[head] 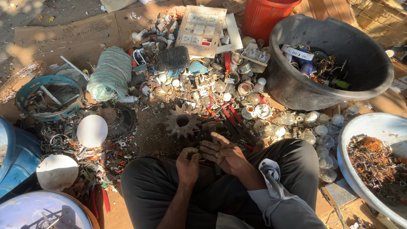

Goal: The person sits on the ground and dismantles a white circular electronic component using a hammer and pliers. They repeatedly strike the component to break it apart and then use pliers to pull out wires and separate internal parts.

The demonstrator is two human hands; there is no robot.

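Scrap-sorting spot, seen from beside the seated person. Near to far:

1. Lap, dark trousers. Left hand (188, 163) curled tight round a small dark part (199, 157), mostly hidden in shadow; can't tell what kind. Right hand (223, 153) half open, fingers (218, 138) spread over the same part, touching it. Looks like a pull-apart step: one hand braces, the other works at it.
2. Just ahead of hands, on ground: rusty gear wheel (182, 121), red-handled pliers (231, 118) beside it, w/ a dark block between.
3. Person's right: pale basin (373, 125) holding tangled copper wire (373, 161); clear bulbs (322, 135) strewn between basin and knee.
4. Person's left: white globe shade (92, 130), second white dome (56, 171), blue drum (17, 157).
5. Mid pile: sockets, lamp holders, bits of wire, approx. all mixed.
6. Far: black tub (296, 91) w/ assorted scrap, red bucket (263, 17), white switch panel (199, 29), grey-green wrapped bundle (111, 73), cardboard sheet (72, 38).

Judgement: next move prob. needs a firm twist or a tool; pliers lie within reach.
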